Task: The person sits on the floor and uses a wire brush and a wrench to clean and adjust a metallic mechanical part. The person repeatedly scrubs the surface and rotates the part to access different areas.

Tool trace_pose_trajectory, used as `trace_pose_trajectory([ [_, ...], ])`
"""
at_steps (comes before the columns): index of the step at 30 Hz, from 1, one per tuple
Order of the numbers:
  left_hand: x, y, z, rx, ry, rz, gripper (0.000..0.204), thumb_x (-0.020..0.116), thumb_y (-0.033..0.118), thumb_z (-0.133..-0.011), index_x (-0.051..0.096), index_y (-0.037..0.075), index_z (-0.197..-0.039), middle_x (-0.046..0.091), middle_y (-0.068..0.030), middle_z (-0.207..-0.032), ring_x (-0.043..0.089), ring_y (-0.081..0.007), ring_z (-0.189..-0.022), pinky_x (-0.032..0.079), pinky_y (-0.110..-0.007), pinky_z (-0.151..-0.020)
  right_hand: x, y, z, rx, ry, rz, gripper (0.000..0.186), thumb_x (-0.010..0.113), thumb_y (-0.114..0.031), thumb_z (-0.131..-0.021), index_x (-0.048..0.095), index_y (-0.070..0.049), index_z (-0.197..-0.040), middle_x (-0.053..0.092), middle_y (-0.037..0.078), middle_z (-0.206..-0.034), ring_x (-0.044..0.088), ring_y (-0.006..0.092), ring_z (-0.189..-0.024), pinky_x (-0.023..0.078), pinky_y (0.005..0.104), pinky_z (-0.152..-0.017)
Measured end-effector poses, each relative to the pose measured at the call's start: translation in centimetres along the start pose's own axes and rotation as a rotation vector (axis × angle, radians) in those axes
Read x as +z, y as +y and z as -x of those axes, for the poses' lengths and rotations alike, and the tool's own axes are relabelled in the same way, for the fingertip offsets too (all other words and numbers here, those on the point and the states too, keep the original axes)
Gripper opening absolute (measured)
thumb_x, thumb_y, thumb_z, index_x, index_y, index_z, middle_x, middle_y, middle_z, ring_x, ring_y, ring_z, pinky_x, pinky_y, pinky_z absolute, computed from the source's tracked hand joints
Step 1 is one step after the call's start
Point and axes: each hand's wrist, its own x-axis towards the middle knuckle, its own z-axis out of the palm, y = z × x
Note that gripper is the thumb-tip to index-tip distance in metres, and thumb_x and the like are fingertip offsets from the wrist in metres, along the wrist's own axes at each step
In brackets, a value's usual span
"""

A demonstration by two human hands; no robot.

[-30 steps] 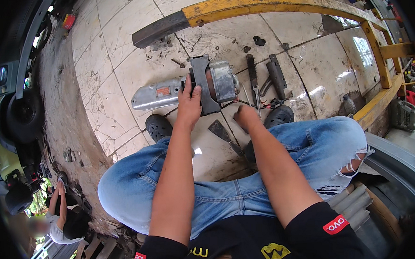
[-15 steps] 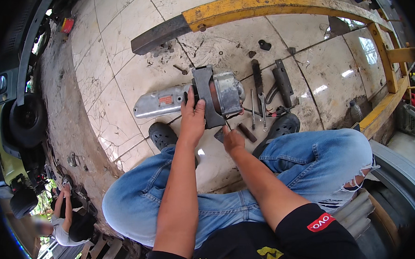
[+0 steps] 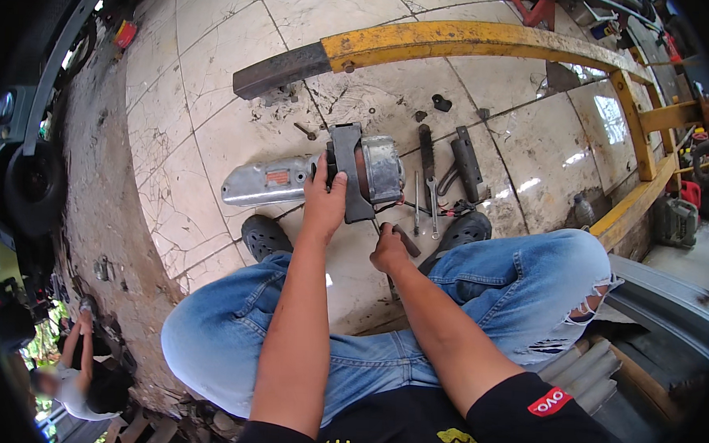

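On the tiled floor (image 3: 218,70), between the person's black clogs, lies a silver metal motor unit (image 3: 308,179) with a black bracket (image 3: 345,169); the left hand (image 3: 326,204) is closed over that bracket; at four o'clock from it the right hand (image 3: 389,251) is clamped on a dark tool handle (image 3: 406,240); wrenches (image 3: 429,181) lie at two o'clock, below the yellow steel frame (image 3: 460,42).

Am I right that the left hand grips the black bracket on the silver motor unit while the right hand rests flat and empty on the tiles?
Not quite. The left hand does grip the black bracket on the silver motor unit, but the right hand is not flat and empty: in the head view it is closed around a dark tool handle, just above the tiles.
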Motion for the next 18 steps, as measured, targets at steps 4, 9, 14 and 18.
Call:
trace_pose_trajectory([
  [4,2.1,3.1,0.0,-0.094,0.145,-0.066,0.070,0.052,0.042,-0.091,0.037,0.015,-0.153,0.014,-0.0371,-0.155,0.028,-0.0504,-0.142,0.031,-0.046,-0.115,-3.7,2.5,-0.5,0.088,0.004,-0.190,0.056,0.054,-0.021,-0.087,0.039,0.005,-0.135,0.056,0.032,-0.131,0.057,0.0455,-0.121,0.045,0.0469,-0.104],
  [9,1.9,5.8,0.4,-0.277,0.157,-0.179,0.074,0.048,0.051,-0.089,0.036,0.015,-0.153,0.007,-0.0325,-0.160,0.015,-0.0529,-0.147,0.025,-0.055,-0.116,-12.9,1.0,4.8,-0.022,0.138,0.186,0.059,0.049,-0.038,-0.098,0.044,-0.003,-0.145,0.056,0.034,-0.130,0.057,0.0443,-0.121,0.046,0.0465,-0.102],
  [14,2.7,3.4,-0.7,-0.257,0.258,-0.058,0.075,0.051,0.060,-0.087,0.040,0.021,-0.150,0.015,-0.0215,-0.162,0.019,-0.0512,-0.145,0.024,-0.067,-0.112,-19.5,-0.5,7.6,-0.288,0.279,0.281,0.048,0.058,-0.042,-0.095,0.057,-0.024,-0.139,0.064,0.027,-0.108,0.063,0.0457,-0.100,0.051,0.0510,-0.088],
  [18,3.6,3.4,-1.2,-0.171,0.359,-0.168,0.070,0.053,0.058,-0.086,0.045,0.026,-0.147,0.026,-0.0153,-0.159,0.024,-0.0469,-0.143,0.024,-0.071,-0.109,-21.0,-3.0,10.4,-0.559,0.422,0.541,0.044,0.065,-0.034,-0.091,0.061,-0.027,-0.134,0.058,0.020,-0.097,0.065,0.0407,-0.087,0.053,0.0492,-0.077],
])
